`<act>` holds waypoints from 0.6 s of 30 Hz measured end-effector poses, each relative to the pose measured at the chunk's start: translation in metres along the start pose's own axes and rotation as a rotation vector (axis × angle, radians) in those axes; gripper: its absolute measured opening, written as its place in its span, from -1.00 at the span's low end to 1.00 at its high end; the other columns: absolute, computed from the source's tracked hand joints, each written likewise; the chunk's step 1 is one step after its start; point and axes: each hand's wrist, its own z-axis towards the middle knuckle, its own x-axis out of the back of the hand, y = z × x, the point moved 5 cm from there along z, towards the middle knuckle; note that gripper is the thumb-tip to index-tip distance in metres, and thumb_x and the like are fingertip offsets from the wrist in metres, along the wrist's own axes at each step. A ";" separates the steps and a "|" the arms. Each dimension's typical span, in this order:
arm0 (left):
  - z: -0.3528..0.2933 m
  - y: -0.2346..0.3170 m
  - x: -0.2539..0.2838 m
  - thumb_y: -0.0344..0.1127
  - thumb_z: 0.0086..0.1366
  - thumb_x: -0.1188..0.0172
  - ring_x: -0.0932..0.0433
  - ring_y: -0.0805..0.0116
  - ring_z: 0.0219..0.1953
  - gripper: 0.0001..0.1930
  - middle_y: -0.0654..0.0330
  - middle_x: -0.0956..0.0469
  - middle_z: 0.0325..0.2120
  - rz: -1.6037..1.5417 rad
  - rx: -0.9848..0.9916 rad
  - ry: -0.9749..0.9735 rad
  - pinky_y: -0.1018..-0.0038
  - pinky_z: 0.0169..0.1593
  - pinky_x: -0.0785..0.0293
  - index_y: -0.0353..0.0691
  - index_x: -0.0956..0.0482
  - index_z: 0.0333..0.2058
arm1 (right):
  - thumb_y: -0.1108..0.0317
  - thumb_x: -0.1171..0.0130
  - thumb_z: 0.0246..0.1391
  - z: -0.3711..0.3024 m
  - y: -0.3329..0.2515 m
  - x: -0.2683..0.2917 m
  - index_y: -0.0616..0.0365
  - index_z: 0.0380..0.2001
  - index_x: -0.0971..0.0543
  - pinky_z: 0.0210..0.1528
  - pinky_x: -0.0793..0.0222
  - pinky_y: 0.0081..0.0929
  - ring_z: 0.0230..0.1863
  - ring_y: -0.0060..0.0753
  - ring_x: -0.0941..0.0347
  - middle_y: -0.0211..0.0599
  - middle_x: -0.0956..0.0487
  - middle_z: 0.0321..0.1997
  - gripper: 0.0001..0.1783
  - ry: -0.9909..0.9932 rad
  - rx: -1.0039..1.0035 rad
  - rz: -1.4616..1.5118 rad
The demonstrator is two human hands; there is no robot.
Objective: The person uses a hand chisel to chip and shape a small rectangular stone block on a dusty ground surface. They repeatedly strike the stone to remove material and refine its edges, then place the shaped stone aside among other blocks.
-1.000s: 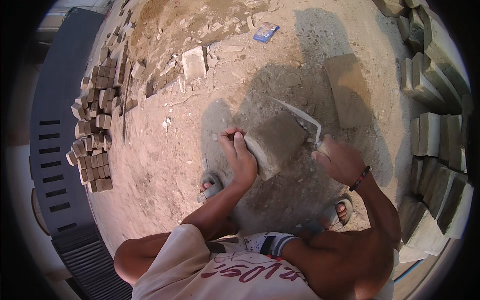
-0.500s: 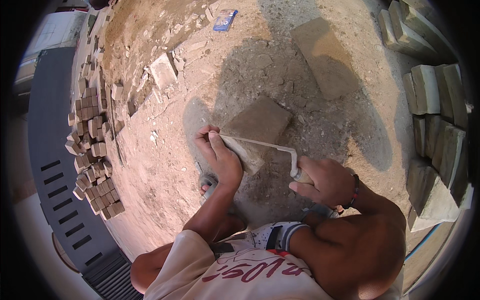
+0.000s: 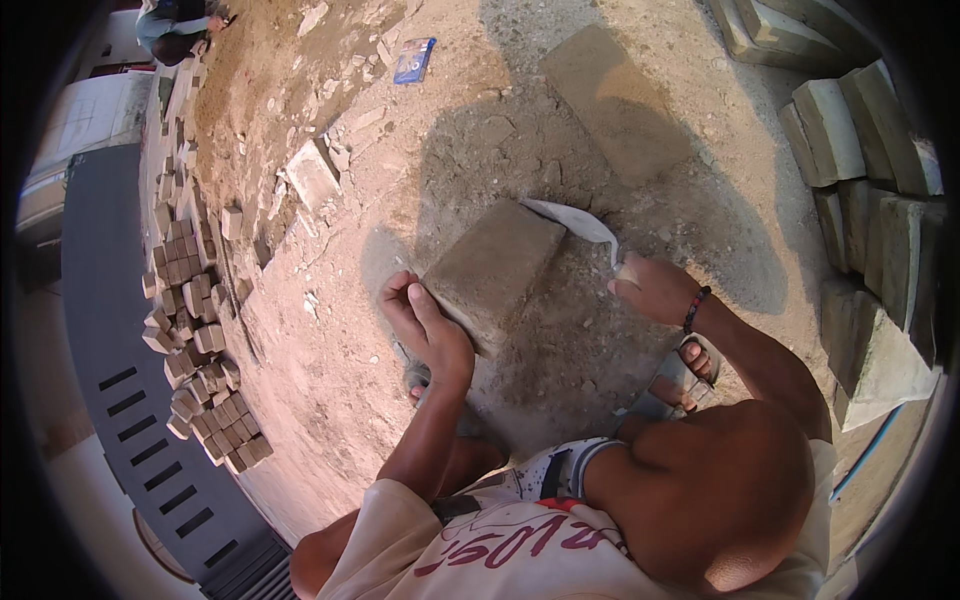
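A square grey-brown concrete block (image 3: 495,262) sits on the dusty ground in front of me. My left hand (image 3: 432,325) is closed on its near left edge, thumb uppermost, with the fingertips partly hidden. In my right hand (image 3: 655,288), to the right of the block, is a trowel (image 3: 575,219) with a pale metal blade and a bent neck. The fingers wrap its handle and hide most of it. The blade points left, its tip at the block's far right corner.
Stacked concrete slabs (image 3: 880,230) line the right side. Small paving bricks (image 3: 185,255) are piled at left beside a dark grey gate (image 3: 105,300). A flat slab (image 3: 615,105), a broken piece (image 3: 313,175) and a blue packet (image 3: 414,60) lie beyond. Another person (image 3: 170,30) crouches far left.
The trowel has gone from across the block's near edge to its far right corner, blade now turned broadside. My left hand stays at the block. A person has come into view.
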 end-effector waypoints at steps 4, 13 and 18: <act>-0.005 0.024 -0.010 0.04 0.33 -0.16 -0.24 0.09 0.22 -0.42 -0.03 -0.27 0.09 0.131 -0.448 -0.304 0.18 0.31 -0.11 -0.26 -0.31 0.11 | 0.03 -0.13 0.20 -0.029 -0.005 0.018 0.35 -0.19 -0.45 -0.19 -0.41 0.01 -0.25 0.25 -0.55 0.25 -0.57 -0.37 -0.51 0.183 -0.032 0.122; 0.007 0.040 -0.027 -0.07 -0.10 -0.57 -0.22 -0.04 0.23 -0.02 -0.11 -0.19 0.15 0.165 -0.466 -0.358 0.08 0.31 -0.13 -0.27 -0.15 0.20 | 0.16 -0.16 0.20 -0.082 -0.068 -0.003 0.31 -0.02 -0.44 -0.29 -0.44 -0.07 -0.32 0.23 -0.57 0.12 -0.57 -0.44 -0.55 0.205 0.335 0.283; 0.010 0.046 -0.032 -0.15 -0.08 -0.55 -0.23 -0.03 0.23 -0.07 -0.10 -0.20 0.15 0.106 -0.390 -0.288 0.10 0.31 -0.13 -0.27 -0.16 0.18 | 0.15 -0.19 0.18 -0.020 -0.003 0.002 0.27 -0.07 -0.44 -0.34 -0.47 -0.05 -0.38 0.21 -0.57 0.13 -0.56 -0.47 -0.58 0.198 0.042 0.082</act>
